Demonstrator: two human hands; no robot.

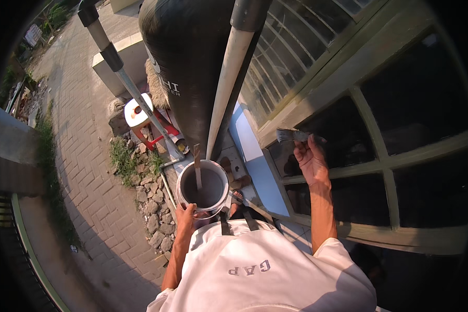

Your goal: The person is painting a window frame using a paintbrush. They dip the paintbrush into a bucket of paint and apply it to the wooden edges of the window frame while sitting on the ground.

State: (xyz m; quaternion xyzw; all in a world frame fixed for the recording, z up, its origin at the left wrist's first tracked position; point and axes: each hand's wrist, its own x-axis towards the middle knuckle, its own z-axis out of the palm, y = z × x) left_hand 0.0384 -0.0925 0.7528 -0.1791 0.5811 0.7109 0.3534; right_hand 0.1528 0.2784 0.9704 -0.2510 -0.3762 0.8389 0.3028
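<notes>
My left hand (185, 214) grips the near rim of a round bucket (180, 177) held in front of my body. Grey paint (210, 189) fills part of it, and a flat wooden stick (197, 163) leans inside with its lower end in the paint. Up to the right, my right hand (311, 160) pinches a flat paintbrush (296, 135) between thumb and fingers. Grey coats its bristles, which point left towards a wooden window frame (282, 123). Whether the bristles touch the frame cannot be told from this angle.
A dark punching bag (191, 58) and metal poles (230, 74) stand just beyond the bucket. Left of them is a red and white plastic stool (138, 113). Rocks (154, 222) border a paved lane (78, 136). Dark glass panes (335, 132) line the right; sandals (240, 182) lie on tiles.
</notes>
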